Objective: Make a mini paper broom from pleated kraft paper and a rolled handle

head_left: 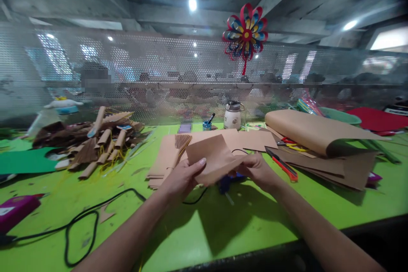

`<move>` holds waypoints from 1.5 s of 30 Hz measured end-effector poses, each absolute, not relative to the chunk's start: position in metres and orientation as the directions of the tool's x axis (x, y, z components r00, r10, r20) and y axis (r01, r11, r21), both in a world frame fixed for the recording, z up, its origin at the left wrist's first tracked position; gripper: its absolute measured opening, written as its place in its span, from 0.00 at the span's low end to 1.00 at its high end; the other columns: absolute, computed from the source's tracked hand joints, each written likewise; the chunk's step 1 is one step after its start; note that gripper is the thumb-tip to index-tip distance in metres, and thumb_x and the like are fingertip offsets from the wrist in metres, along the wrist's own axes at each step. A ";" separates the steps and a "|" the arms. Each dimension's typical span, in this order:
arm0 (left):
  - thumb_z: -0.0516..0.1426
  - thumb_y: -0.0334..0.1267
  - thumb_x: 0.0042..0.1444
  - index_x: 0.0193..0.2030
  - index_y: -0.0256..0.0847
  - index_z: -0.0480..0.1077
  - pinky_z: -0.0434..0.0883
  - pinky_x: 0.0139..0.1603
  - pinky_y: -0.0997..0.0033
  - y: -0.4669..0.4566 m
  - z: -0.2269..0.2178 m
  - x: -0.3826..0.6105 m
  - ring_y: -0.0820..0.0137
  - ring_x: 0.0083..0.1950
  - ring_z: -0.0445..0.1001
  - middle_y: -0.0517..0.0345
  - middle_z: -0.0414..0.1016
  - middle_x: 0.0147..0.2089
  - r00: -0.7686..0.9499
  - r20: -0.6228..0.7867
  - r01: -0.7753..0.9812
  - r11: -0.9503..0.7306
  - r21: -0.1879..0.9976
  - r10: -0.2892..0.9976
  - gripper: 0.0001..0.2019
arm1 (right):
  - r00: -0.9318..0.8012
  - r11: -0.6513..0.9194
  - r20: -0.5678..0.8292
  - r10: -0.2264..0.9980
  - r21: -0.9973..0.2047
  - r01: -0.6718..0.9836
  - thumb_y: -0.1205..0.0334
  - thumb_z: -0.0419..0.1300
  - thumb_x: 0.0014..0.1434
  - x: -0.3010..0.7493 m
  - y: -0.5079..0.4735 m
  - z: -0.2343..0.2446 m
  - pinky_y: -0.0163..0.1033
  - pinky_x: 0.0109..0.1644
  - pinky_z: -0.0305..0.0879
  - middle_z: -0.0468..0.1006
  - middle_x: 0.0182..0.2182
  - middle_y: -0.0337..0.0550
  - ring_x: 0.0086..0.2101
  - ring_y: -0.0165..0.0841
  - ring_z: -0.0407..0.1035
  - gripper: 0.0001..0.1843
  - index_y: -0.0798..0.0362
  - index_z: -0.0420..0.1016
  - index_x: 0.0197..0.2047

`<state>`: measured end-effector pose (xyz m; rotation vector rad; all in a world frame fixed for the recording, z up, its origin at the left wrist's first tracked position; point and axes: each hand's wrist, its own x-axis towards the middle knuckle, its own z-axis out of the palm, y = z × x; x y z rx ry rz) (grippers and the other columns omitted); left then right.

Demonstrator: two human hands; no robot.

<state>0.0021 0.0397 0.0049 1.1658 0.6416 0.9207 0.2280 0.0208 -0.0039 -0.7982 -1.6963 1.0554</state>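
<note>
A sheet of brown kraft paper, curved and folded over, is stretched between my two hands above the green table. My left hand is closed on its left edge, the thumb lying on top. Its right corner is pinched in my right hand. Below the sheet, partly hidden, lies a blue tool that looks like a glue gun. Flat sheets of kraft paper are stacked behind my left hand, with a pleated paper fan piece on them. An orange utility knife lies right of my right hand.
Rolled brown paper pieces are heaped at the left. A black cord loops from a magenta device. Scissors lie beside large folded kraft paper. A bottle and ink jar stand before a perforated screen.
</note>
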 end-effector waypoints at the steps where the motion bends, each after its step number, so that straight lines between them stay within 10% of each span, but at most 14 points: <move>1: 0.62 0.43 0.53 0.42 0.32 0.76 0.71 0.31 0.72 0.039 0.005 0.002 0.69 0.28 0.75 0.46 0.80 0.34 0.510 0.024 -0.247 0.119 0.962 0.860 0.16 | -0.346 0.405 0.367 0.864 -0.913 0.043 0.54 0.62 0.56 0.228 0.020 -0.004 0.37 0.32 0.66 0.77 0.27 0.42 0.28 0.31 0.68 0.11 0.50 0.83 0.34; 14: 0.69 0.36 0.40 0.52 0.36 0.71 0.72 0.49 0.59 0.034 0.009 -0.001 0.52 0.53 0.74 0.41 0.75 0.54 0.527 0.022 -0.126 0.052 0.991 0.850 0.29 | -0.474 0.574 0.433 0.766 -0.794 0.203 0.62 0.63 0.57 0.239 0.021 0.001 0.37 0.39 0.68 0.82 0.36 0.43 0.35 0.32 0.74 0.09 0.45 0.83 0.40; 31: 0.68 0.43 0.41 0.41 0.32 0.75 0.71 0.35 0.68 0.048 -0.002 -0.003 0.63 0.35 0.76 0.45 0.80 0.37 0.397 -0.004 -0.105 0.050 0.993 0.918 0.21 | -0.365 0.428 0.362 0.858 -0.896 0.117 0.64 0.63 0.55 0.237 0.023 0.001 0.37 0.45 0.69 0.79 0.45 0.44 0.43 0.32 0.73 0.15 0.48 0.79 0.47; 36: 0.68 0.42 0.42 0.42 0.34 0.76 0.71 0.35 0.69 0.053 -0.004 -0.005 0.65 0.35 0.76 0.48 0.80 0.38 0.304 0.041 -0.118 -0.005 0.993 0.952 0.20 | -0.077 0.338 0.341 0.937 -0.940 -0.052 0.55 0.62 0.57 0.237 0.031 -0.005 0.33 0.31 0.65 0.77 0.27 0.41 0.26 0.26 0.67 0.16 0.55 0.77 0.45; 45: 0.66 0.41 0.45 0.35 0.39 0.80 0.72 0.40 0.66 0.051 0.001 -0.003 0.64 0.39 0.75 0.52 0.80 0.37 0.234 0.320 0.030 -0.336 0.942 0.918 0.11 | -0.160 0.247 0.219 0.963 -0.952 0.183 0.50 0.66 0.51 0.223 0.018 -0.001 0.30 0.16 0.45 0.63 0.11 0.32 0.13 0.21 0.51 0.18 0.59 0.82 0.31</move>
